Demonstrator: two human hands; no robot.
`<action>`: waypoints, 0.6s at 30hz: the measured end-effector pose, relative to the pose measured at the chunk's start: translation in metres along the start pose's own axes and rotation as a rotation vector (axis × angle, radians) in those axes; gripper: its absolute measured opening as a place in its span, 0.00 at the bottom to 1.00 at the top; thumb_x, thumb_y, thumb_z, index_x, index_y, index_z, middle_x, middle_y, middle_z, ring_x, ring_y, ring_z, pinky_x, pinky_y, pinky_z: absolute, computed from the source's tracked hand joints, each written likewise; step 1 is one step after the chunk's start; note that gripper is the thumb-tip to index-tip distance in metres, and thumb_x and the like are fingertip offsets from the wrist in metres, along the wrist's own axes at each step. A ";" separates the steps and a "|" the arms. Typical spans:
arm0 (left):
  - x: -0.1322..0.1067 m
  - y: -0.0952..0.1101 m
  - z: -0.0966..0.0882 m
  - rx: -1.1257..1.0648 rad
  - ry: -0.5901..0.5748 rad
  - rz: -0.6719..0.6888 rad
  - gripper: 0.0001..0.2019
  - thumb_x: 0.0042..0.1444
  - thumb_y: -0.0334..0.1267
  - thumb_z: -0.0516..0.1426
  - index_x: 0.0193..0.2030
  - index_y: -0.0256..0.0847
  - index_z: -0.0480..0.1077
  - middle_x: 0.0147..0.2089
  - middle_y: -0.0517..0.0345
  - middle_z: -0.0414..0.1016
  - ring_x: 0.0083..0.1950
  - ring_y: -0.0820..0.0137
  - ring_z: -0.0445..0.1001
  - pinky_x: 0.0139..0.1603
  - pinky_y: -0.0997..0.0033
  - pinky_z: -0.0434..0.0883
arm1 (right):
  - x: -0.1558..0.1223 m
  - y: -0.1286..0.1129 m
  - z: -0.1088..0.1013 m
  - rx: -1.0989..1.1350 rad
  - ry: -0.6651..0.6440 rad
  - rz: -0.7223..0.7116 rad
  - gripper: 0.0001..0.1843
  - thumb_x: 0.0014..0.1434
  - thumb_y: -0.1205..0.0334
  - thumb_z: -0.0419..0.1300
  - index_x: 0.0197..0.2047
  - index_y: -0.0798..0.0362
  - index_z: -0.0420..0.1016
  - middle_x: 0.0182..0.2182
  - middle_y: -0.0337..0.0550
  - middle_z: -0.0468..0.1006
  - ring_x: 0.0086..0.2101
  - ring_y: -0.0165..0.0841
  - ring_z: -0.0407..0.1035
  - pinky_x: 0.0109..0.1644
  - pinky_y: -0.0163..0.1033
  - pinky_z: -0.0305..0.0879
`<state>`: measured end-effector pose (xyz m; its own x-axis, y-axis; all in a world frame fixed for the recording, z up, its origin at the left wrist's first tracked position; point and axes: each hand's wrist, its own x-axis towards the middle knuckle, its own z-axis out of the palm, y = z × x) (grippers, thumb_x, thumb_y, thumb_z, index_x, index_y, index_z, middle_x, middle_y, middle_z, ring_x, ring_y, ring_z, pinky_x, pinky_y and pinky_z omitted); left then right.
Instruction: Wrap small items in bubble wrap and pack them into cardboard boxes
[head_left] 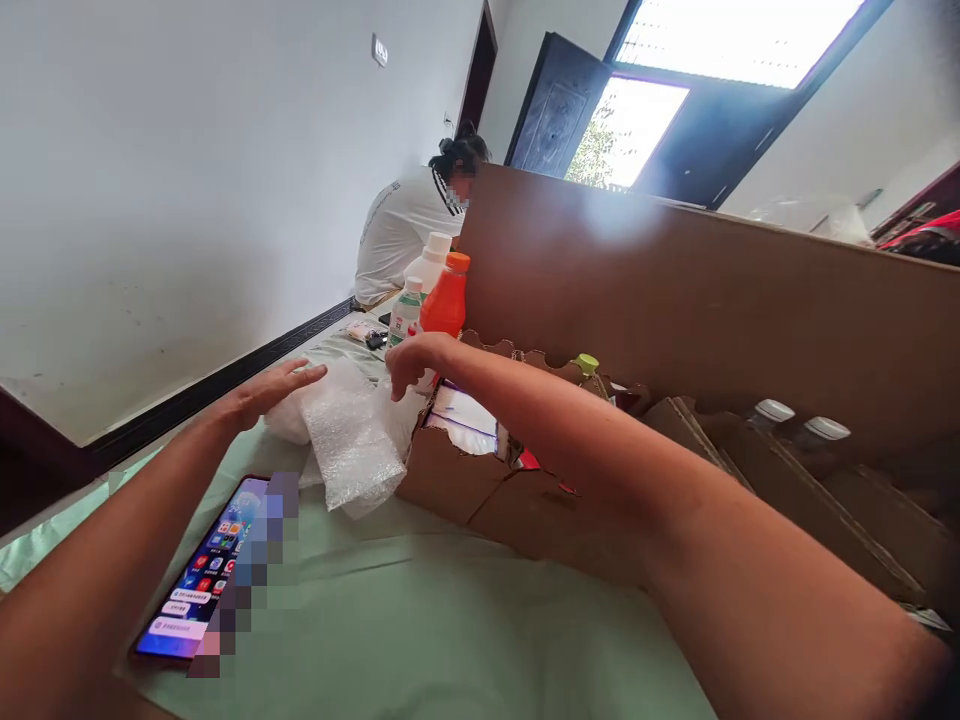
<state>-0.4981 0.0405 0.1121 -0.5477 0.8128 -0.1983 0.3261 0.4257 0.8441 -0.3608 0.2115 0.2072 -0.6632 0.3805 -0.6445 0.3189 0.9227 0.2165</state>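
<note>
My left hand (281, 390) is stretched out with its fingers extended, at the left edge of a crumpled piece of clear bubble wrap (349, 445). Nothing shows in its grasp. My right hand (420, 360) reaches across the open cardboard box (442, 485), its fingers curled downward beside the bubble wrap. What they hold, if anything, is hidden. Just behind that hand stand an orange bottle (444, 298) with an orange cap, a clear bottle (405, 312) with a white cap, and a white bottle (429, 265). White packages (465, 415) lie inside the box's jagged opening.
A lit phone (206, 570) lies on the pale green cloth (420, 620) under my left forearm. A tall cardboard panel (675, 290) rises behind the box. White-capped bottles (825, 430) stand among cardboard dividers at right. Another person (401, 235) sits bent over by the wall.
</note>
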 end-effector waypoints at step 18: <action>0.025 0.021 0.011 0.148 -0.129 0.260 0.42 0.39 0.62 0.66 0.61 0.45 0.74 0.67 0.49 0.74 0.69 0.46 0.69 0.68 0.53 0.66 | -0.034 -0.036 0.007 0.049 0.024 -0.251 0.10 0.57 0.63 0.71 0.42 0.58 0.84 0.38 0.45 0.81 0.42 0.42 0.77 0.50 0.44 0.70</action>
<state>-0.4961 0.0746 0.1196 -0.3324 0.9415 -0.0548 0.5558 0.2425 0.7951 -0.3452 0.1646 0.2156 -0.7417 0.1415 -0.6556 0.1738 0.9846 0.0158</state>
